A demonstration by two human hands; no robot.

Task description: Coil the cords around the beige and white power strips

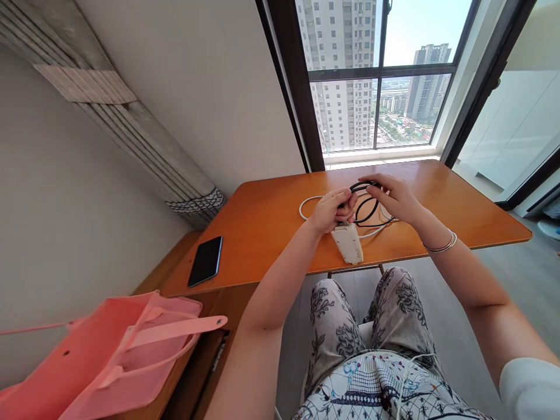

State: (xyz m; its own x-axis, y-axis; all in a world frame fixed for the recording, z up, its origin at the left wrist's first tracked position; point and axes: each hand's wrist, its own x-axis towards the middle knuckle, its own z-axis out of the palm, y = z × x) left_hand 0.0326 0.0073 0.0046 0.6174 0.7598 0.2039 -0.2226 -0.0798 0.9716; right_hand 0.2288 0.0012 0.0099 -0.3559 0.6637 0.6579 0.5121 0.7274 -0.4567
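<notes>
Over the wooden table, my left hand (333,211) is closed around part of a black cable (366,223). Opposite it, my right hand (392,197) pinches the looped upper part of the same cable between thumb and fingers. Loose black coils hang between the two hands. Just below my left hand, a white power strip (349,245) lies at the table's near edge; whether the hand touches it I cannot tell. A white cable (303,205) curves out on both sides behind my hands. The cable ends are hidden by my fingers.
The orange-brown table (262,233) reaches to the window (380,73). A dark phone (205,261) lies on its left part. A pink bag (144,350) with straps sits at the lower left. My legs are under the near edge.
</notes>
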